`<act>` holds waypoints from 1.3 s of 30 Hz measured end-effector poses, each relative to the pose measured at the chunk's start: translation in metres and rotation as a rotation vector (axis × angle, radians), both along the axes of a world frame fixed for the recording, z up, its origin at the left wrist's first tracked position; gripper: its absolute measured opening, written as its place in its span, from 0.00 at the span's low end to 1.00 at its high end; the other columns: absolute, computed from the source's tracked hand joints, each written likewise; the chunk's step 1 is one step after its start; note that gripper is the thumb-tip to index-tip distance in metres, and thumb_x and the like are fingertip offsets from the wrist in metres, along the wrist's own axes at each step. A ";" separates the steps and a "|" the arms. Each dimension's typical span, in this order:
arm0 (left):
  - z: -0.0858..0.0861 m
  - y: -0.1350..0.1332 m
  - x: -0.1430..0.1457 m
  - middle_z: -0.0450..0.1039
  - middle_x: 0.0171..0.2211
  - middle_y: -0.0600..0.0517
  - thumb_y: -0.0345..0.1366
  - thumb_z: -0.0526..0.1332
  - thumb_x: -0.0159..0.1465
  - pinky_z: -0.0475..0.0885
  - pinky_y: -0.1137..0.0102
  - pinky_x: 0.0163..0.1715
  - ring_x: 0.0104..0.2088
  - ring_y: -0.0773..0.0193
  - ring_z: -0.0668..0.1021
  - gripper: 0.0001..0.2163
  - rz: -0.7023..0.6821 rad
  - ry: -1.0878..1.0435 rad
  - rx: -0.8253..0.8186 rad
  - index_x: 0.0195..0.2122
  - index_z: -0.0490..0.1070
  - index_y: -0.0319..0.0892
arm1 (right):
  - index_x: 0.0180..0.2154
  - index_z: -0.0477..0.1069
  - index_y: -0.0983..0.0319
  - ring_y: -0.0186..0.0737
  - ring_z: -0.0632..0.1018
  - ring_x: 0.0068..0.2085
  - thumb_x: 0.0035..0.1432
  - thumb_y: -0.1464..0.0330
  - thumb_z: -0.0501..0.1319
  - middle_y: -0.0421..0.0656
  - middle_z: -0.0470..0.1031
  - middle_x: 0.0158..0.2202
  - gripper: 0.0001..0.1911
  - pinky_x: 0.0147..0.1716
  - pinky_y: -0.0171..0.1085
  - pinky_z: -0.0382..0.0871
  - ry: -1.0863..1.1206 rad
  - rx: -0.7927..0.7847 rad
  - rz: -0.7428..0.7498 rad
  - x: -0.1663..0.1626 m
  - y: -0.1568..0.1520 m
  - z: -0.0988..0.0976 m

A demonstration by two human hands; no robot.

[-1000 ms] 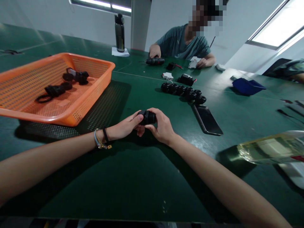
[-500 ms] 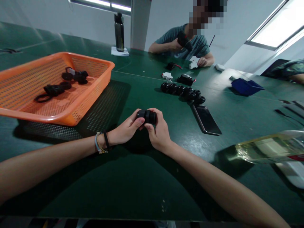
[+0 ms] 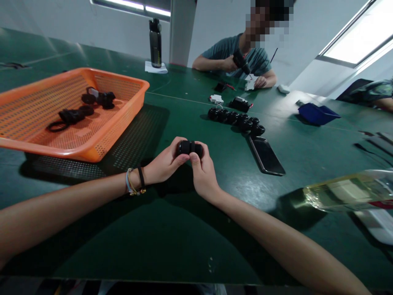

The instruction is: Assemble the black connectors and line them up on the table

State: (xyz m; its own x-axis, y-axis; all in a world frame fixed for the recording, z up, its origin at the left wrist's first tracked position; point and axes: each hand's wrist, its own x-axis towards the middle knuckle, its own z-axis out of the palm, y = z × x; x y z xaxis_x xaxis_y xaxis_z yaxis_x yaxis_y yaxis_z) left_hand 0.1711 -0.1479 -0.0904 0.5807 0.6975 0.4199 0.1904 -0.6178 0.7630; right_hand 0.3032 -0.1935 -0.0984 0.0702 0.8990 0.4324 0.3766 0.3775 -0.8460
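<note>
Between my two hands is a black cylindrical plastic fitting [image 3: 185, 147], lying sideways just above the green table. My left hand [image 3: 163, 164] is closed round its left end, thumb along the near side. Fingers of my right hand [image 3: 206, 175] wrap the right end, and that thumb presses near the middle. Both thumb tips almost meet. The far side of the fitting is hidden by my fingers. Farther off to the right, several similar round black parts [image 3: 233, 119] stand in a row.
An orange basket [image 3: 92, 141] at left holds black parts with rings [image 3: 71, 116]. At right are a phone [image 3: 267, 155], a yellowish bottle [image 3: 346, 190] and a blue bin [image 3: 317, 113]. Across the table a person holds a power drill [image 3: 241, 61] and white piece [image 3: 250, 82]. A dark bottle [image 3: 155, 45] stands behind.
My right thumb has shifted up and left onto the middle of the fitting, and the fitting has turned slightly in my hands. Across the table, the drill has come down to the white piece.
</note>
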 end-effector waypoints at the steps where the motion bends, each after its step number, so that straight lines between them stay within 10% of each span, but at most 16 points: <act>1: -0.001 0.001 0.000 0.62 0.35 0.48 0.60 0.41 0.59 0.67 0.68 0.36 0.34 0.63 0.69 0.28 0.006 0.014 0.024 0.43 0.55 0.37 | 0.43 0.58 0.61 0.38 0.72 0.34 0.57 0.51 0.46 0.44 0.69 0.34 0.22 0.33 0.38 0.67 0.024 -0.022 0.000 -0.001 0.000 0.000; 10: -0.002 0.011 -0.003 0.62 0.33 0.50 0.59 0.44 0.59 0.66 0.70 0.29 0.30 0.65 0.68 0.26 -0.021 0.113 0.088 0.42 0.55 0.38 | 0.41 0.60 0.60 0.39 0.72 0.38 0.58 0.52 0.47 0.44 0.69 0.37 0.20 0.38 0.39 0.66 0.232 -0.210 0.067 -0.005 0.000 -0.006; 17: -0.001 0.013 -0.001 0.59 0.33 0.51 0.57 0.42 0.61 0.65 0.70 0.33 0.32 0.65 0.66 0.25 -0.031 0.017 -0.033 0.43 0.55 0.38 | 0.39 0.61 0.61 0.36 0.69 0.26 0.53 0.47 0.50 0.41 0.68 0.27 0.25 0.27 0.36 0.64 -0.184 -0.015 0.106 0.020 0.024 -0.003; 26: -0.002 0.013 -0.003 0.57 0.22 0.57 0.57 0.45 0.59 0.60 0.73 0.25 0.23 0.70 0.62 0.22 -0.128 0.005 -0.315 0.31 0.56 0.41 | 0.43 0.59 0.60 0.42 0.72 0.38 0.56 0.48 0.46 0.48 0.70 0.38 0.24 0.37 0.43 0.69 -0.421 0.345 0.097 0.031 0.031 -0.007; 39: 0.004 -0.002 -0.003 0.60 0.26 0.55 0.61 0.47 0.56 0.63 0.73 0.28 0.26 0.69 0.65 0.27 -0.082 -0.045 -0.195 0.39 0.59 0.38 | 0.44 0.57 0.59 0.40 0.73 0.37 0.57 0.49 0.45 0.46 0.69 0.38 0.23 0.35 0.40 0.70 -0.277 0.297 0.106 0.021 0.015 -0.004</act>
State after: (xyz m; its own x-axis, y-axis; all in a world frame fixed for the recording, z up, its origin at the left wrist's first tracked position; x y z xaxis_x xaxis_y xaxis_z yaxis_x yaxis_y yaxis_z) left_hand 0.1681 -0.1497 -0.0869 0.6227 0.7190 0.3086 0.1080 -0.4696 0.8762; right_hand 0.3242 -0.1781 -0.1022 -0.1715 0.7282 0.6635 0.5202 0.6389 -0.5667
